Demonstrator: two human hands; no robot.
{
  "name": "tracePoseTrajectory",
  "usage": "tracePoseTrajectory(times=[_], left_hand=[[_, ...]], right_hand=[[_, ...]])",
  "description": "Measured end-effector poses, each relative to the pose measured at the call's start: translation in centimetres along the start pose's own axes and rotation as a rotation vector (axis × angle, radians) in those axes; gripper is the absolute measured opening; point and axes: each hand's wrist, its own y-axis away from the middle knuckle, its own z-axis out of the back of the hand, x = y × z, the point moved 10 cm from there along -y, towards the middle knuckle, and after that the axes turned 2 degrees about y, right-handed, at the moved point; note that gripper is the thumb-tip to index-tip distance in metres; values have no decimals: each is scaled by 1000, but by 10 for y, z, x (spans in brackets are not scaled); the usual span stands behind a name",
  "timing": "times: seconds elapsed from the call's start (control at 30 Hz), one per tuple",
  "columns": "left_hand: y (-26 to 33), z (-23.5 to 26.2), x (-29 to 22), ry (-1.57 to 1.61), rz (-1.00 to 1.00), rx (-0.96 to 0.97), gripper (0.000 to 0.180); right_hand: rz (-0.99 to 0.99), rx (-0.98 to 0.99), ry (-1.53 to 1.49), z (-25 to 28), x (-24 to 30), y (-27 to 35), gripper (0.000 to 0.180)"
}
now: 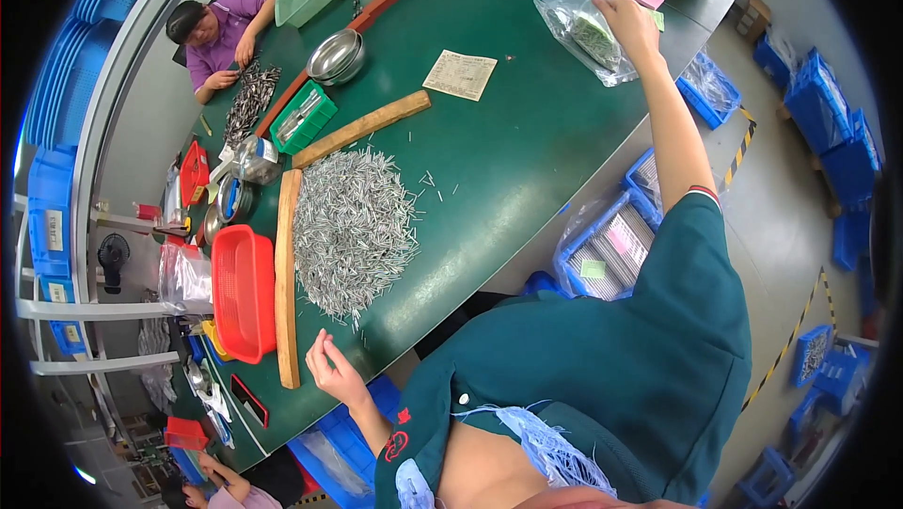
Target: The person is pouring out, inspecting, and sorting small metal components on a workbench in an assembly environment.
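At the table's far right end my right hand (632,27) is closed, its fingertips pinching a clear plastic bag (562,22). Small greenish-grey pieces lie inside the bag, and part of it is hidden behind the hand. Near the table's front edge, my left hand (335,370) hovers with fingers loosely bent and a little apart, nothing visible in them. Just beyond it spreads a large pile of short, thin metal pins (353,227). Two wooden bars, one on the left (288,293) and one at the back (362,128), border the pile.
A red basket (246,293) stands left of the bars. A green bin (304,117), metal bowls (336,57) and a paper slip (460,74) lie farther back. Across the table a person (221,39) handles dark parts. Blue crates (611,246) stand below the front edge.
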Motion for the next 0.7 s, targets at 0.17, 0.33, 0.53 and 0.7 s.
tracePoseTrajectory(times=[0.17,0.33,0.53,0.7], left_hand=[[-1,6,-7,10,-9,-30,18],[-10,7,3,288,151,-33,22],[-48,-62,-64,759,168,244,28],[-51,-78,-88,939,191,334,29]], right_hand=[[3,-3,-68,13,27,-41,36],[309,-82,-704,51,115,-34,31],[70,411,-1420,67,213,37,24],[-100,785,-1641,10,258,75,23]])
